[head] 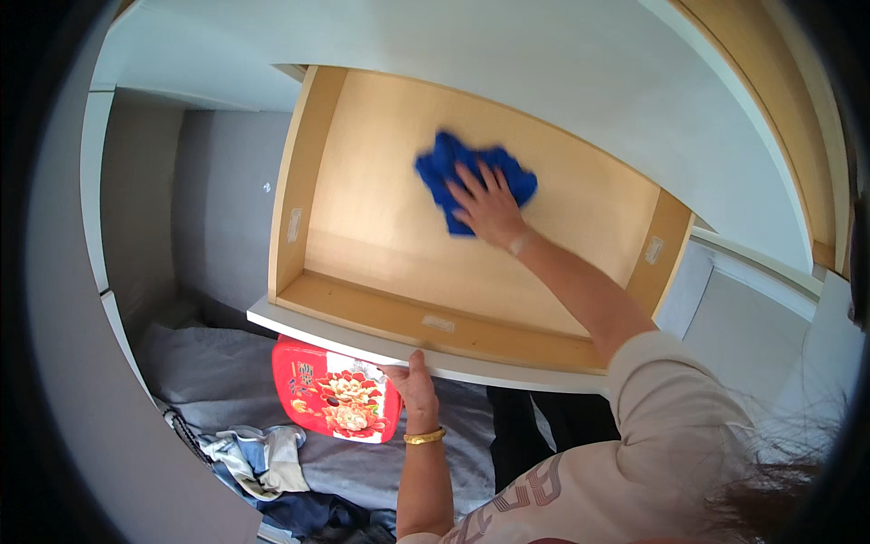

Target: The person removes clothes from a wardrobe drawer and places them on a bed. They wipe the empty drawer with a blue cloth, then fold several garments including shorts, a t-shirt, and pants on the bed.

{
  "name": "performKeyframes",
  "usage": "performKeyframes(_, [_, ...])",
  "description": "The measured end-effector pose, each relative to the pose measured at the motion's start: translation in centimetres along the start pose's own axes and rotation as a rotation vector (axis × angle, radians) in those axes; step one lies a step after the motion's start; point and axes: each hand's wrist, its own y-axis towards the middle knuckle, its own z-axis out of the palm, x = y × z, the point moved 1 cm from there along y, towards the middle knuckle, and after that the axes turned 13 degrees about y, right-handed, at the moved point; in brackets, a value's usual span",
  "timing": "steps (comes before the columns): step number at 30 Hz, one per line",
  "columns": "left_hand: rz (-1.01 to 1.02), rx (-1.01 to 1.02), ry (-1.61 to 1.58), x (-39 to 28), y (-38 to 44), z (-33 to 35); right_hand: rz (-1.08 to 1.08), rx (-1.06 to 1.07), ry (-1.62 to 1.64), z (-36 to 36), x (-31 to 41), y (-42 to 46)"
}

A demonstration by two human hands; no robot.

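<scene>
A pulled-out wooden drawer [380,211] with a white front panel [503,372] spans the middle of the view. My right hand [491,212] lies flat, fingers spread, on a blue cloth [445,160] and presses it against the drawer's floor. Cloth and fingers look slightly blurred. At the front panel is my left hand [416,394], its thumb over the top edge and its other fingers partly hidden at the outer face. Beside that hand, below the panel, sits a red box or lid [340,394] printed with flowers and writing; its upper edge is hidden by the panel.
A white surface [516,75] extends over the drawer's back edge. Left of the drawer is an open grey compartment [228,211]. Below lie grey bedding [217,367], a crumpled light cloth [262,462] and dark fabric [319,513]. A white panel [747,313] stands to the right.
</scene>
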Motion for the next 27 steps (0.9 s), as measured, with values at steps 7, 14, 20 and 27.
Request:
performKeyframes(7, [-0.011, -0.026, -0.026, 1.1, -0.1, -0.4, 0.162, 0.599, 0.195, -3.5, -3.4, -16.6])
performKeyframes(14, [0.019, 0.008, 0.026, 0.5, 0.2, -0.4, -0.015, 0.039, -0.010, -4.7, -1.1, 8.5])
performKeyframes(20, [0.025, 0.049, 0.027, -0.1, 0.0, -0.9, 0.253, -0.015, -0.081, -5.2, -7.7, 2.6])
performKeyframes(27, [0.057, 0.063, 0.079, -0.6, -0.3, -0.2, 0.904, -0.238, -0.431, -6.6, -20.1, -16.8])
